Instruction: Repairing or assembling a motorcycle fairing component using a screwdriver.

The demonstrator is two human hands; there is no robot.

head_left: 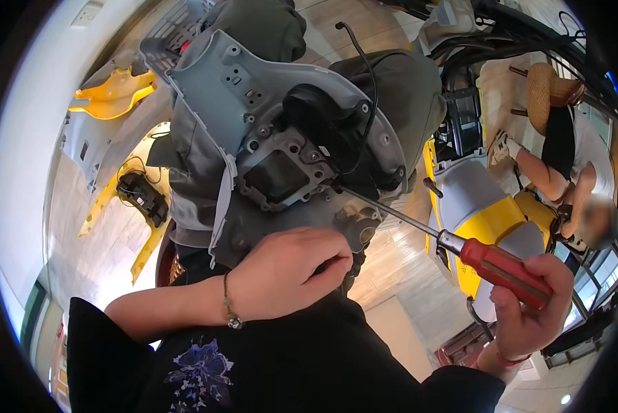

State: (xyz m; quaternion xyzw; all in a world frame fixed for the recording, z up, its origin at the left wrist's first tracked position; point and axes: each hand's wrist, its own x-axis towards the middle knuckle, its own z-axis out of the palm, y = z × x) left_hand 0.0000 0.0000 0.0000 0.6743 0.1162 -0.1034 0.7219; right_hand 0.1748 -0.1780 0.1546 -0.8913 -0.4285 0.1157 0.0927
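A large grey plastic panel (261, 72) lies inner side up across my lap. Mounted on it is a grey housing with a dark rectangular window (278, 177), beside a round black part (319, 117) with a black cable (369, 76). My right hand (533, 310) grips the red handle of a screwdriver (502, 268). Its long metal shaft slants up and left, with the tip at the housing's lower right corner; whether it sits in a screw I cannot tell. My left hand (299, 265) is curled closed just below the housing, and its palm is hidden.
At left on the floor are a yellow plastic cover (116, 95), a yellow frame piece (140, 248) and a black wired part (142, 196). To the right stands a yellow and grey vehicle body (474, 206). Another person (563, 151) sits beyond it, near a woven stool (543, 96).
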